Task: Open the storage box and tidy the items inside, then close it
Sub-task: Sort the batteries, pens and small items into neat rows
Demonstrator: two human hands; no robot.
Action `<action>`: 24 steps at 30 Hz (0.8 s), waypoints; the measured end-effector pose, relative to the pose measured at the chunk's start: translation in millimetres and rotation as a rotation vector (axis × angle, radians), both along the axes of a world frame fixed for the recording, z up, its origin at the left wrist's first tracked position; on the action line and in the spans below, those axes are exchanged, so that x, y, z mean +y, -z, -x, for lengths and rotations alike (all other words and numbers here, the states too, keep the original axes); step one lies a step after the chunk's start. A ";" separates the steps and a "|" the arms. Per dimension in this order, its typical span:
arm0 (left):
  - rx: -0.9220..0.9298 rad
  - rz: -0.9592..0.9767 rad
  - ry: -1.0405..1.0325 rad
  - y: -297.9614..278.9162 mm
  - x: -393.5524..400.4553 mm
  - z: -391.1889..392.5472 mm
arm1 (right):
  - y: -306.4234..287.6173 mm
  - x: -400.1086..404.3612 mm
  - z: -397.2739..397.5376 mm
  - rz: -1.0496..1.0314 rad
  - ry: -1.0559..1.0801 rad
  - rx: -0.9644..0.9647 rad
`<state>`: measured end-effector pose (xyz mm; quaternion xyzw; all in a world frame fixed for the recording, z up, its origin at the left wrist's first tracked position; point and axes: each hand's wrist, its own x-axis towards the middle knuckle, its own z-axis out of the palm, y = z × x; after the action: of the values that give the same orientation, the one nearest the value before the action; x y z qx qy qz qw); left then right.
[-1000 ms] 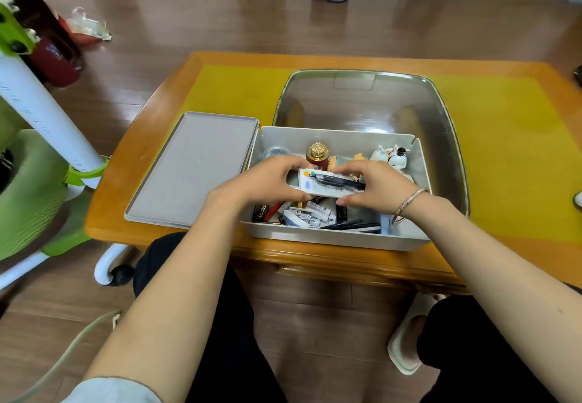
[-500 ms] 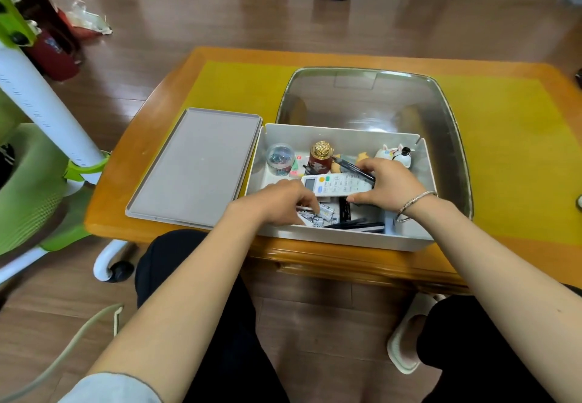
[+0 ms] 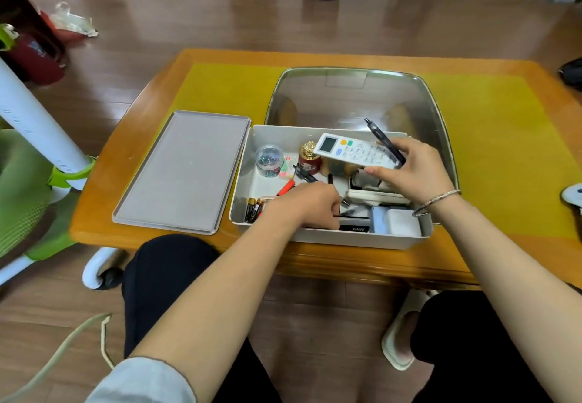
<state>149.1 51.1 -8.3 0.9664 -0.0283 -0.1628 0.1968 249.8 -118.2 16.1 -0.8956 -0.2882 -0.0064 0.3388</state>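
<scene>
Right hand (image 3: 412, 172) is gripping white rectangular remote (image 3: 356, 151) plus dark pen (image 3: 384, 141) above open grey plastic storage box (image 3: 330, 235) — remote's long axis lying left-right, screen end left. Left hand (image 3: 310, 204) is reaching among the box's contents, fingers curled — grip unclear.

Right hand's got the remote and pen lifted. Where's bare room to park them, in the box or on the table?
In the storage box, only a bare floor patch between the clip jar, batteries and left wall; the rest is crowded, left hand included. Roomier outside: the lid on the table, and the yellow mat beyond the right hand.
</scene>
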 end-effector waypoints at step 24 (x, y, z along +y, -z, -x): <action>-0.401 0.420 -0.351 -5.1 -8.9 -41.6 | 8.1 -39.8 13.6 0.135 0.457 -0.160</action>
<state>190.8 42.2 -3.2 0.9077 0.0676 0.0761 0.4070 236.2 -158.1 8.0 -0.9548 -0.1038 -0.1345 0.2440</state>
